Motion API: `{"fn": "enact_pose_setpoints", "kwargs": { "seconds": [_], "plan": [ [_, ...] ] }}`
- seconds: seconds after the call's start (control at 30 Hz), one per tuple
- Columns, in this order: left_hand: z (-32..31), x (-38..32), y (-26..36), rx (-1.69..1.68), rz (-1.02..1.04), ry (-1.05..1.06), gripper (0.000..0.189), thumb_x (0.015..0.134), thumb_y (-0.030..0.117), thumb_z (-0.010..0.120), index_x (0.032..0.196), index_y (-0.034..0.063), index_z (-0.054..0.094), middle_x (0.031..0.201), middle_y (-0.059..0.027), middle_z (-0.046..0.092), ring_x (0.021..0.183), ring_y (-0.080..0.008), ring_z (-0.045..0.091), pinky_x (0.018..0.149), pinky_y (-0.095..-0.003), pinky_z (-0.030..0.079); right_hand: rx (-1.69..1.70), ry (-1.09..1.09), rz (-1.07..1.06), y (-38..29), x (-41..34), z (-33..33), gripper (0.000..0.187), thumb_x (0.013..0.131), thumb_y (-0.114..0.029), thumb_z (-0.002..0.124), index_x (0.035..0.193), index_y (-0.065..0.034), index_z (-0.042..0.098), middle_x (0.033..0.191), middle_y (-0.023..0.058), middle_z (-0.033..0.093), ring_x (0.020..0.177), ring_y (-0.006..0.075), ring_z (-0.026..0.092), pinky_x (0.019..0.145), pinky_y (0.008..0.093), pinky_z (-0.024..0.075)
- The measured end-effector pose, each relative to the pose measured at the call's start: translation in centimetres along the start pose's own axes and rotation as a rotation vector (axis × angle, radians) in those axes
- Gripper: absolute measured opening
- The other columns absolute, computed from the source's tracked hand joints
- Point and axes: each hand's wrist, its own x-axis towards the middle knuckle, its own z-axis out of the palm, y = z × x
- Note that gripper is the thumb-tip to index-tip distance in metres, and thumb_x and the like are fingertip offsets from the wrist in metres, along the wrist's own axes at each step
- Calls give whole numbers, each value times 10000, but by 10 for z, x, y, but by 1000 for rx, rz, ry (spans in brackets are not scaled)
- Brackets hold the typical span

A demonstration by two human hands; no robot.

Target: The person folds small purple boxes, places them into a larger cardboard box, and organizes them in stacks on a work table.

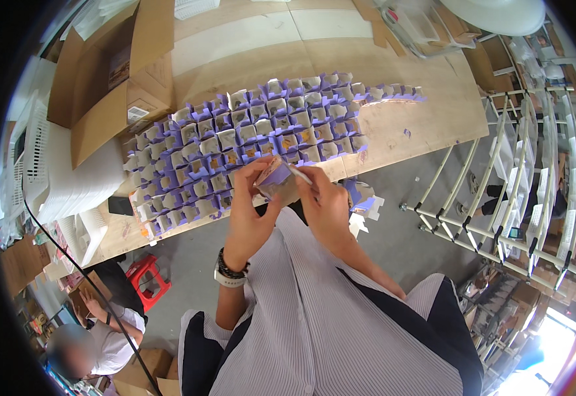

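Between my two hands, just over the table's near edge, is a small purple cardboard box (276, 179). My left hand (254, 203) wraps around its left side, thumb below and fingers on top. At its right side, the fingers of my right hand (321, 200) pinch a pale flap or piece at the rim. Behind my hands stand rows of open purple boxes (248, 133) packed close together, their grey-white flaps upright. Yellow-orange contents show in several of them; what the others hold is too small to tell.
A large open carton (151, 89) stands at the back left. White plastic baskets (38, 148) and a dark phone-like object (120, 206) lie left. A wheeled tube rack (446, 218) stands right. A co-worker (119, 341) is at lower left near a red stool (150, 282). Purple boxes (362, 198) sit below the table edge.
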Motion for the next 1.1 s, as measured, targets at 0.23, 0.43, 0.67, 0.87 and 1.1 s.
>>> {"fn": "enact_pose_setpoints", "kwargs": {
  "seconds": [0.23, 0.43, 0.67, 0.87, 1.1],
  "plan": [
    [-22, 0, 3, -221, 46, -173, 568, 903, -133, 525, 1428, 64, 433, 1536, -175, 439, 1470, -300, 402, 1227, -454, 272, -80, -27, 172, 2, 7, -13, 232, 989, -131, 649, 1117, 62, 661, 722, 161, 719, 646, 175, 724, 593, 290, 533],
    [-29, -3, 0, -213, 46, -143, 496, 925, -97, 554, 1389, 63, 488, 1515, -150, 468, 1436, -281, 434, 1207, -441, 300, 69, -69, 171, 0, 6, -4, 232, 979, -115, 660, 1138, 55, 666, 904, 165, 764, 773, 197, 763, 681, 302, 596],
    [-30, -11, -6, -165, -25, -85, 514, 904, -70, 629, 1380, 82, 511, 1482, -109, 516, 1380, -249, 489, 1121, -405, 393, 56, -77, 76, -3, 8, 4, 205, 975, -105, 660, 1123, 36, 672, 1023, 166, 769, 902, 304, 776, 722, 336, 631],
    [-31, -12, 9, 72, -65, -42, 522, 892, -50, 658, 1376, 91, 522, 1453, -95, 556, 1355, -247, 518, 1087, -416, 425, -50, -107, 53, -8, 9, 7, 231, 973, -59, 653, 1176, 51, 665, 1090, 131, 757, 915, 210, 759, 777, 316, 620],
    [-31, -16, 3, -71, -143, 79, 491, 919, -82, 616, 1375, 77, 527, 1438, -92, 566, 1384, -254, 512, 1092, -421, 470, -35, -97, 39, -12, 13, 10, 222, 947, -80, 681, 1141, 25, 653, 1094, 148, 751, 894, 290, 772, 727, 338, 639]
  ]
}}
